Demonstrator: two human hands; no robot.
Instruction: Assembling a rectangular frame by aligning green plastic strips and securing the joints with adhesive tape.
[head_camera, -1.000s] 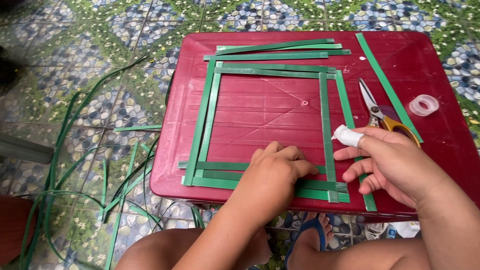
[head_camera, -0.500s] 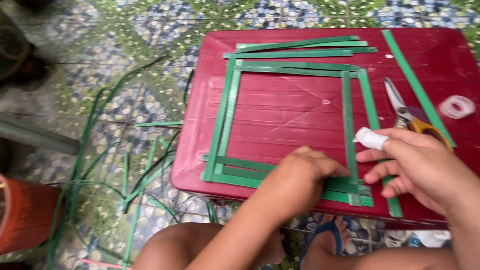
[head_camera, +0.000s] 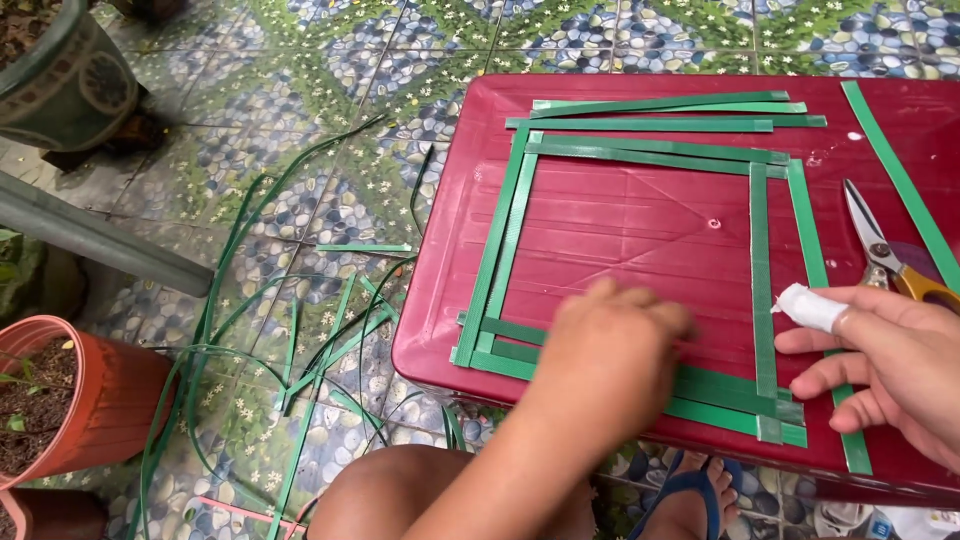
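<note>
no packages, labels, signs, screens visible

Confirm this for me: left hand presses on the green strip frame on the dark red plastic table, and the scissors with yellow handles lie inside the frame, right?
Not quite. The head view shows the scissors with yellow handles lying outside the green strip frame, to its right on the dark red plastic table. The left hand does press on the frame's lower strips.

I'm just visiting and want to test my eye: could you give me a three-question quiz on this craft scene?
1. True or false: the left hand presses on the square frame of flat green plastic strips.
2. What lies on the dark red plastic table beyond the right hand?
3. What do the right hand's fingers hold: a) a small white tube, b) a knife?

Key: 1 true; 2 yellow-handled metal scissors; 3 a, small white tube.
</note>
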